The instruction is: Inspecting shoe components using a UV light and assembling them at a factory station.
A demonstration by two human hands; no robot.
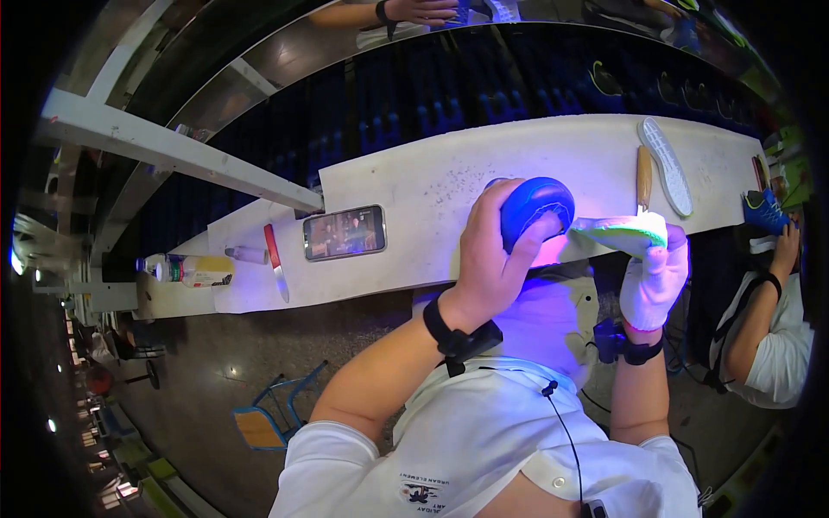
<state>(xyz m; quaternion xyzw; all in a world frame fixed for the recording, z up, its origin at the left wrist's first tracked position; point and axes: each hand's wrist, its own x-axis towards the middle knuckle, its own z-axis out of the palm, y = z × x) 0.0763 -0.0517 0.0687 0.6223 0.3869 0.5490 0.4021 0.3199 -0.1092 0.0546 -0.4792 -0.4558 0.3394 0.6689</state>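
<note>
My bare left hand (485,259) is wrapped round a blue shoe upper (537,200), its rounded end facing up and the thumb pressed near its edge. To the right, my right hand (656,281) wears a white glove and grips a pale shoe sole (617,231) by its right end. Bright bluish light falls on the sole, and its side looks green. The sole's left tip lies close to the upper; whether they touch I cannot tell. Both things are held above the near edge of the white-covered table (414,207).
On the table lie a phone (344,232), a red-handled knife (275,250), a bottle (203,270), a wooden-handled tool (643,177) and a white sole (665,164). A dark conveyor (414,104) runs behind. At right, a co-worker's hand (787,246) touches a blue shoe (763,211).
</note>
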